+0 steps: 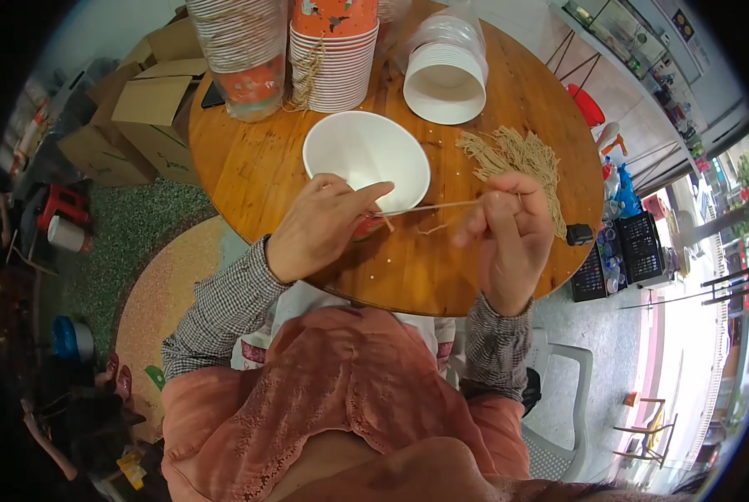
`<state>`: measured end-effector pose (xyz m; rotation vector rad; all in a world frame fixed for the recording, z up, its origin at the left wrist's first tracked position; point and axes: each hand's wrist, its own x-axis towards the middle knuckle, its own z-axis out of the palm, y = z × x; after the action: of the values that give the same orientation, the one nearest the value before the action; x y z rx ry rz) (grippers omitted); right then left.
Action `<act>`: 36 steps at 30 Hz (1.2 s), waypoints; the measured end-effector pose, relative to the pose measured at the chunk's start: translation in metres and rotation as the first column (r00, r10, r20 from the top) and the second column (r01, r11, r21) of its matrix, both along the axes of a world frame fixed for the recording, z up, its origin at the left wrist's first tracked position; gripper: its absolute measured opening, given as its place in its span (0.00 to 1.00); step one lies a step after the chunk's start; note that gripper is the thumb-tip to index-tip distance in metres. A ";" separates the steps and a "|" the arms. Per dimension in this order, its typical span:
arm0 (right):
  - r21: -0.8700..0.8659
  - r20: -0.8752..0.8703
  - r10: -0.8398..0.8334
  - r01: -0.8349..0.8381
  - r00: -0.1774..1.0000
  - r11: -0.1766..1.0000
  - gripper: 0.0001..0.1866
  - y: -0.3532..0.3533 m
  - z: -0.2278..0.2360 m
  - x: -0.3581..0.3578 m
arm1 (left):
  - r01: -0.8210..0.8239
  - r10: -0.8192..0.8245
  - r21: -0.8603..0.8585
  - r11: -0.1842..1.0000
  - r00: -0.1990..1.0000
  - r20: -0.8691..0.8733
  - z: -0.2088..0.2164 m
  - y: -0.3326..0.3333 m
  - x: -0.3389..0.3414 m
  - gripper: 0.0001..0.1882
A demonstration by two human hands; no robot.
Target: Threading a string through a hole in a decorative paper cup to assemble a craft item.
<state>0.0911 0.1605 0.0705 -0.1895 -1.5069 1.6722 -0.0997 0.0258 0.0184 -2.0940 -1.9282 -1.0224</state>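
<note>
A white-lined paper bucket (366,155) is tilted on the round table, its mouth toward me. Its outside is mostly hidden; a little red shows below the rim. My left hand (320,222) is closed on the bucket's near side, thumb lying along the rim. From beside that hand a thin tan twine (433,207) stretches taut to my right hand (512,238), which pinches it between its fingers. A short loose end of twine hangs under the taut stretch. At the right lies a bundle of the same tan twine (521,159), spread on the wood.
Stacked orange-and-white paper buckets (334,63) stand at the table's back, beside a plastic-wrapped stack (245,63). Another white stack (445,84) lies on its side. A small black object (579,234) sits by the right edge of the wooden table (249,167). Cardboard boxes (153,117) stand at left.
</note>
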 end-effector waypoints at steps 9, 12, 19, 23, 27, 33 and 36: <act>0.066 0.293 0.176 -0.204 0.940 0.977 0.08 0.010 0.015 -0.009 | -0.063 0.060 0.093 0.994 0.998 0.036 -0.018 0.013 0.021 0.17; 0.025 0.298 0.233 -0.252 0.926 0.967 0.08 0.009 0.017 -0.016 | -0.184 0.184 0.159 0.970 0.983 0.012 -0.024 0.022 0.033 0.16; 0.068 0.306 0.246 -0.278 0.920 0.958 0.08 0.005 0.029 -0.018 | -0.192 0.206 0.201 0.960 0.977 -0.052 -0.023 0.038 0.046 0.08; 0.059 0.317 0.217 -0.248 0.923 0.967 0.07 0.005 0.039 -0.014 | -0.221 0.228 0.235 0.946 0.974 -0.003 -0.032 0.034 0.047 0.05; -0.146 0.262 0.235 -0.202 0.936 0.968 0.07 0.029 0.039 -0.012 | -0.082 0.079 0.131 0.988 0.996 0.028 -0.027 0.024 0.044 0.03; -0.412 0.059 0.420 -0.361 0.906 0.837 0.10 0.058 0.047 0.010 | 0.163 -0.164 -0.075 0.984 0.986 -0.012 -0.007 0.012 -0.005 0.03; -0.372 -0.013 0.424 -0.398 0.906 0.839 0.10 0.066 0.046 0.015 | 0.105 -0.126 -0.133 0.986 0.978 -0.167 0.004 0.008 -0.034 0.04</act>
<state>0.1057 0.2270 0.1168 -0.1265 -1.3323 2.3176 -0.1337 0.0334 0.0228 -2.3008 -1.8471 -0.7260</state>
